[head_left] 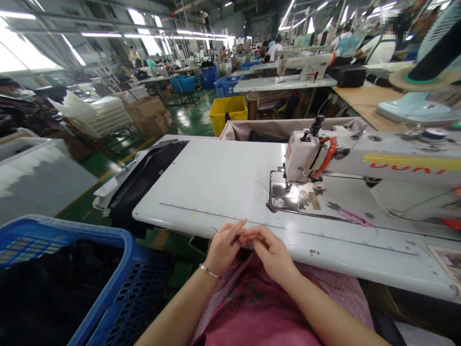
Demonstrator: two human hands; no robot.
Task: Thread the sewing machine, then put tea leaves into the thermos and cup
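My left hand (pixel 224 245), with a silver bracelet at its wrist, is at the front edge of the white sewing table (pixel 216 178). Its index finger is stretched out. My right hand (pixel 270 247) meets it there, fingers loosely bent and their tips touching the left fingers. No object shows in either hand, though the gap between the palms is partly hidden. Ahead and to the right stands a sewing machine (pixel 306 154) with its needle area lit. Pink-handled thread snips (pixel 349 214) lie on the table beside the machine bed.
A blue plastic basket (pixel 126 269) with dark fabric stands at my left. Black cloth pieces (pixel 144 175) hang along the table's left end. Behind the table are a fabric-lined bin (pixel 252 127) and a yellow crate (pixel 228 113). Thread spool stand (pixel 414 108) at right; people work farther back.
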